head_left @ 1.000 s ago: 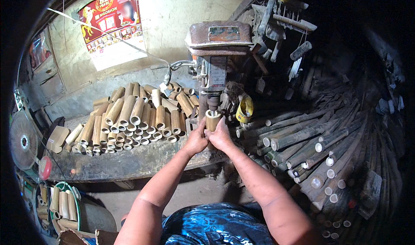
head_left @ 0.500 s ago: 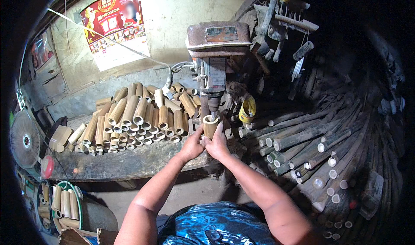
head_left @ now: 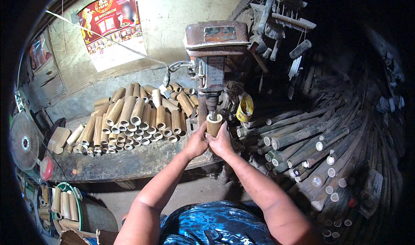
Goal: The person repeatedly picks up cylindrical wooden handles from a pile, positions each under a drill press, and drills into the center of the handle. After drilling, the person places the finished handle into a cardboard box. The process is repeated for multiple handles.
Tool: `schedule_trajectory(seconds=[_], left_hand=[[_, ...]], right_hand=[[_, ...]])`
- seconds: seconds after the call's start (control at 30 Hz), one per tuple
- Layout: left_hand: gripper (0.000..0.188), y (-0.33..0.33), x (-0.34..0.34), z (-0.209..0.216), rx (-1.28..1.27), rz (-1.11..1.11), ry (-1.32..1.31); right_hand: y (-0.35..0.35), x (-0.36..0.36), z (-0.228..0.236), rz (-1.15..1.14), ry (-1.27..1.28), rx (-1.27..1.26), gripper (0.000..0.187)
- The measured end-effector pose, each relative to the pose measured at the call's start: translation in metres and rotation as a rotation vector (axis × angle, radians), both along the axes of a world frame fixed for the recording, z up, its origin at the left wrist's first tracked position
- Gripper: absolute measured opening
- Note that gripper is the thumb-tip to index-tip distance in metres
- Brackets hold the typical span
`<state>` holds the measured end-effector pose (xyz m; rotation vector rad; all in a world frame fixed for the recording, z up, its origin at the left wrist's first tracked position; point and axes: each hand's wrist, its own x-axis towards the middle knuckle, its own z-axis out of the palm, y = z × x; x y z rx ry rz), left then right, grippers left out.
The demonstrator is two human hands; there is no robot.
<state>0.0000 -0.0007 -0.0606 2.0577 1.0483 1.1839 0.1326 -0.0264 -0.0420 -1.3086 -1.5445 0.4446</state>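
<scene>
- Vs a moment ago, bamboo tube has shifted a bit R under my drill bit; bit's now nearer the bore's L side, so prob. meeting a diff. part of the inner wall.
- My L hand & R hand: fingers closed round tube, open approx. its width; far fingertips hidden.
- Tube's under drill chuck, R of tube pile.

2 arms outstretched, fingers cupped together

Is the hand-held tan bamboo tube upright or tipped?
Upright: the tube has its open rim facing the dark metal drill chuck above.
</scene>
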Motion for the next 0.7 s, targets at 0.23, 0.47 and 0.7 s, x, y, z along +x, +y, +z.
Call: schedule_trajectory(seconds=[0.23,0.47,0.7], left_hand=[[0.073,-0.014,-0.017,-0.005,-0.073,-0.024,-0.017],[0.075,0.009,-0.013,-0.013,-0.099,0.065,-0.052],[0.069,0.021,0.004,-0.017,-0.066,0.016,-0.04]], right_hand=[[-0.006,-0.014,-0.013,0.037,-0.014,-0.029,0.091],[0.016,-0.017,-0.003,0.07,-0.012,-0.02,0.095],[0.021,0.003,-0.003,-0.06,-0.114,-0.058,0.088]])
